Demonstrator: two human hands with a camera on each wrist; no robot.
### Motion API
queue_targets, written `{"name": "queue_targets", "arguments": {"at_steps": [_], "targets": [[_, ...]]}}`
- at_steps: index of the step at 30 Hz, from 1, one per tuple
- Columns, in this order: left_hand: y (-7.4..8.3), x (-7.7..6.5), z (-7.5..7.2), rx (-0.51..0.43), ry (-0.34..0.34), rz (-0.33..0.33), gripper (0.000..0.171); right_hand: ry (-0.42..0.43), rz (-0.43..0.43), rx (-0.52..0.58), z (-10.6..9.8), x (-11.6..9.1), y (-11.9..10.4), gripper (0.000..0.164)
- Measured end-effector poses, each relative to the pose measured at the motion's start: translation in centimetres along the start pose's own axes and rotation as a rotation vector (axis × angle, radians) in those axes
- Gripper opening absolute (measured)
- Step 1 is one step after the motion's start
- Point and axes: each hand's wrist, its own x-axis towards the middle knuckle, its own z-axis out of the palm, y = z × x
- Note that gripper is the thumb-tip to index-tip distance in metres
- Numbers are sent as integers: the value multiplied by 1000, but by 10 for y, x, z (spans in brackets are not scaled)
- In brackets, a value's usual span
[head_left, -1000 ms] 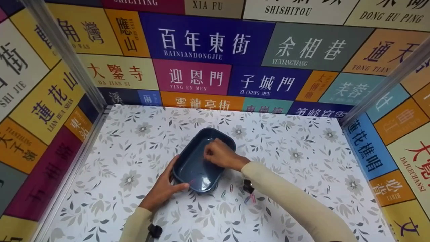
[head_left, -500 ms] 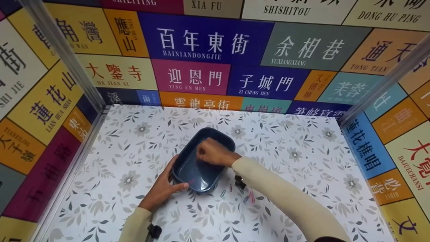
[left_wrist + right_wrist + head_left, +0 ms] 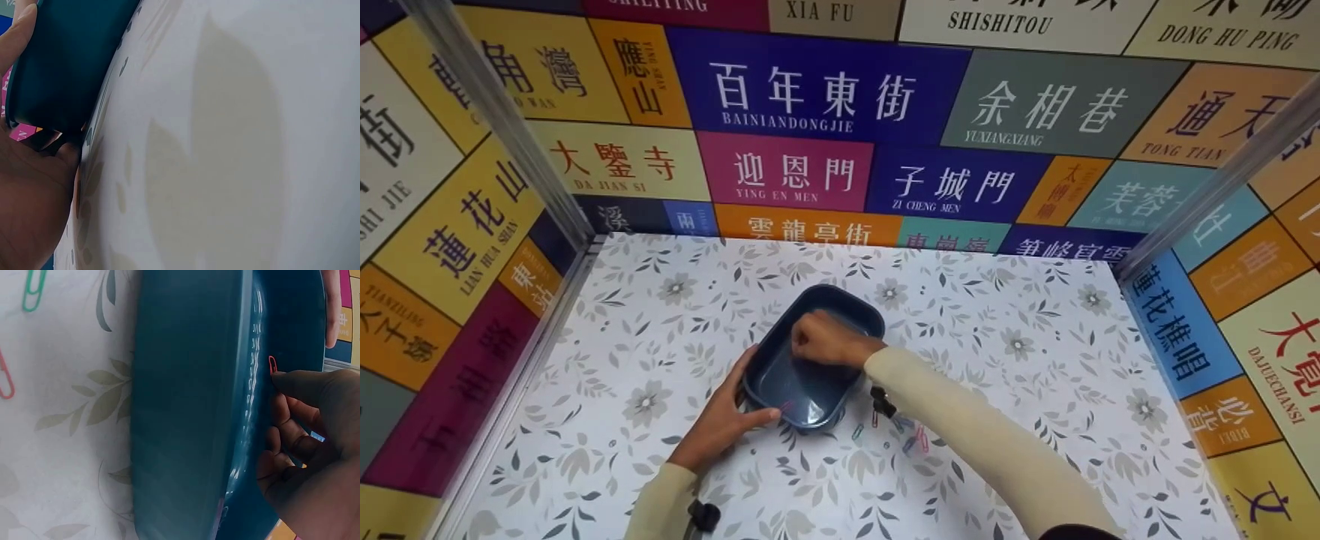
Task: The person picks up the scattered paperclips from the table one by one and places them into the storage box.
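Observation:
A dark blue rectangular dish (image 3: 791, 386) stands at a slant on the table. My left hand (image 3: 724, 420) grips its near left corner, thumb at the rim and fingers along the outer side. Inside the dish is my right hand (image 3: 829, 341), knuckles up. The right wrist view shows its thumb and forefinger pinching a red paper clip (image 3: 273, 364) above the dish floor. Another small pinkish clip (image 3: 787, 407) lies in the dish's near corner. On the table to the right of the dish lie a green paper clip (image 3: 858, 431) and a red one (image 3: 875, 421).
Pink clips (image 3: 922, 439) and a blue clip (image 3: 910, 444) lie close by, partly under the right forearm (image 3: 960, 420). White leaf-patterned cloth (image 3: 1020, 315) covers the table. Sign-printed walls (image 3: 825, 82) enclose the back and both sides.
My right hand has moved left inside the dish, toward its middle left. The left hand and the dish have stayed in place.

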Motion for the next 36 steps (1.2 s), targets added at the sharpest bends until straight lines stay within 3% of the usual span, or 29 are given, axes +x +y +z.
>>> {"name": "queue_targets", "arguments": {"at_steps": [3, 10, 14, 25, 27, 36], "targets": [[0, 0, 0, 7, 3, 3, 120, -1, 4, -8, -2, -1, -8, 8], [0, -1, -1, 20, 6, 19, 120, -65, 54, 19, -28, -14, -60, 6], [0, -1, -1, 29, 8, 28, 120, -65, 65, -1, -27, -14, -66, 5], [-1, 0, -1, 23, 3, 17, 121, -97, 96, 80, -23, -12, -59, 5], [-1, 0, -2, 11, -5, 20, 121, -73, 74, 63, -12, -9, -41, 6], [-2, 0, -3, 5, -9, 14, 122, -9, 10, 158, -10, -9, -15, 7]]}}
